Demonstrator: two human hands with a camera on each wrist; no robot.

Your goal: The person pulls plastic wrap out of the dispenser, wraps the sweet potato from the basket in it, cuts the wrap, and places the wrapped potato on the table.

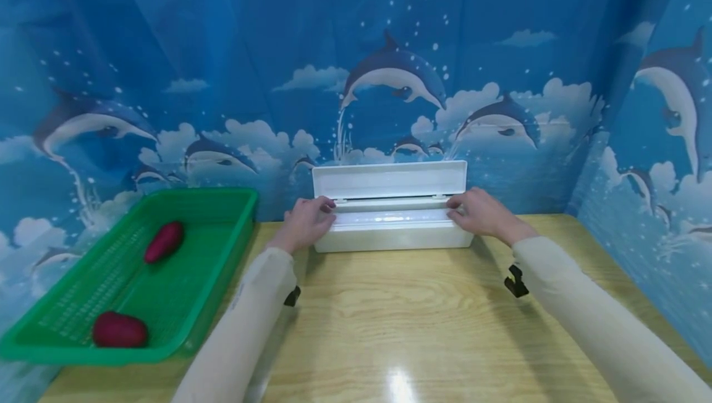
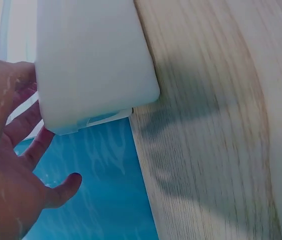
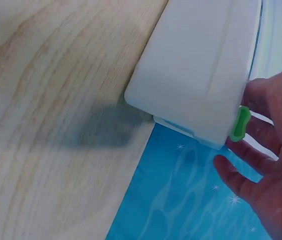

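Wood-grain tabletop (image 1: 400, 310), back edge: left hand (image 1: 305, 222) and right hand (image 1: 483, 212) (fingers parted, grip unclear) touch a long white plastic box (image 1: 392, 241).

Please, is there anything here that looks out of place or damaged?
The basket looks odd: its left side seems to extend past the edge of the table, perhaps not fully supported. The box looks undamaged, and no spill shows.

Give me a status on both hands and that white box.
Left hand, right hand at opposite ends of white hinged-lid box; grips unclear. Lid raised, box on wood-grain table. No obstruction seen; green basket off left.
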